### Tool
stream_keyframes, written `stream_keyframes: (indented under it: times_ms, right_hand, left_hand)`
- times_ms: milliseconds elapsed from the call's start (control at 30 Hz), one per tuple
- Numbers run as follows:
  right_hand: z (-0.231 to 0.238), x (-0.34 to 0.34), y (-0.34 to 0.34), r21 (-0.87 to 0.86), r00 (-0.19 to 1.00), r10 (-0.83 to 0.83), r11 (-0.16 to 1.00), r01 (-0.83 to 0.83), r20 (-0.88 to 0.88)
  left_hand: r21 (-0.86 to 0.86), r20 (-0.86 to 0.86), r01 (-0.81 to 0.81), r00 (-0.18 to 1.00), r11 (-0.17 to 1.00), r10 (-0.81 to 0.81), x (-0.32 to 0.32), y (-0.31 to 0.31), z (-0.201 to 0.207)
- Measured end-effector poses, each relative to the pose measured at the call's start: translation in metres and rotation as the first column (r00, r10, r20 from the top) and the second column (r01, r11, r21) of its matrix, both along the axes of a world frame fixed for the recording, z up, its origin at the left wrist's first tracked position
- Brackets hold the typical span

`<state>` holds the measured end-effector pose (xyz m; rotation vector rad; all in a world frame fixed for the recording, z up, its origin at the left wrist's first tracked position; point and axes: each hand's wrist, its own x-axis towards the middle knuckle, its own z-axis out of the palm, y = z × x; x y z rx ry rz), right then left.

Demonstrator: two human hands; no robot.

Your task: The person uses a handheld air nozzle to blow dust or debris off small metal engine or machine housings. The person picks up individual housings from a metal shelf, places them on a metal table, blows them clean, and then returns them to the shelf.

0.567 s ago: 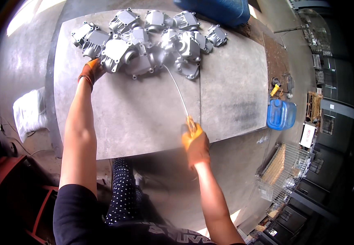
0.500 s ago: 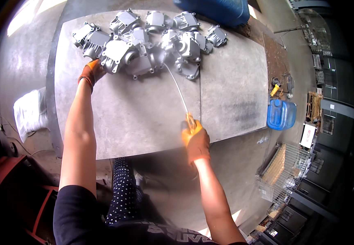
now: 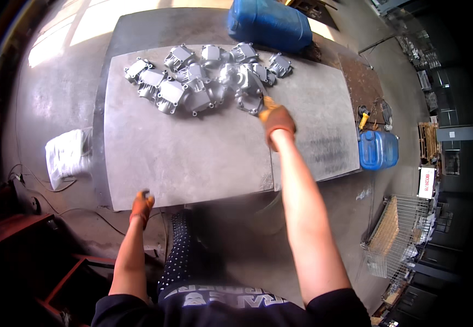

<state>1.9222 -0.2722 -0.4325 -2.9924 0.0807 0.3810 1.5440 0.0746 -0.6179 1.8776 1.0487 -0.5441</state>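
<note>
Several silver-grey cast metal housings [image 3: 194, 100] lie bunched together on the far part of a grey metal-topped table [image 3: 193, 158]. My right hand [image 3: 279, 122], in an orange glove, reaches to the right side of the bunch. It is closed round the yellow handle of a long screwdriver [image 3: 268, 102]; its thin shaft is blurred and mostly lost against the castings. Beside the near left edge of the table is my left hand [image 3: 142, 204], gloved too. It is apart from the castings, with its fingers loosely parted and nothing visible in them.
A large blue plastic drum [image 3: 269, 24] lies behind the castings. Off the right edge stands a blue jerrycan [image 3: 377, 150], near a yellow-handled tool [image 3: 363, 120]. A white sack [image 3: 68, 158] is left of the table. A wire cage [image 3: 394, 234] stands on the floor at right.
My left hand has let go of the castings at the left and drawn back to the near table edge. My right hand has moved forward and right with the screwdriver.
</note>
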Motion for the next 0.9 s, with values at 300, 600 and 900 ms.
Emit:
stream_keyframes:
  times_ms: [300, 600, 900]
  right_hand:
    - [0.060, -0.166, 0.010, 0.297, 0.968, 0.221, 0.938, -0.179, -0.117]
    - [0.060, -0.403, 0.033, 0.645, 0.646, 0.755, 0.439, -0.626, 0.113]
    - [0.150, -0.489, 0.050, 0.731, 0.086, 0.991, -0.016, -0.682, 0.101]
  left_hand:
    - [0.120, -0.348, -0.049, 0.933, 0.992, 0.088, -0.270, -0.059, 0.087]
    - [0.106, -0.222, -0.335, 0.910, 0.936, 0.351, -0.435, -0.118, 0.139]
    - [0.188, -0.180, -0.614, 0.746, 0.767, 0.641, -0.594, -0.211, 0.161]
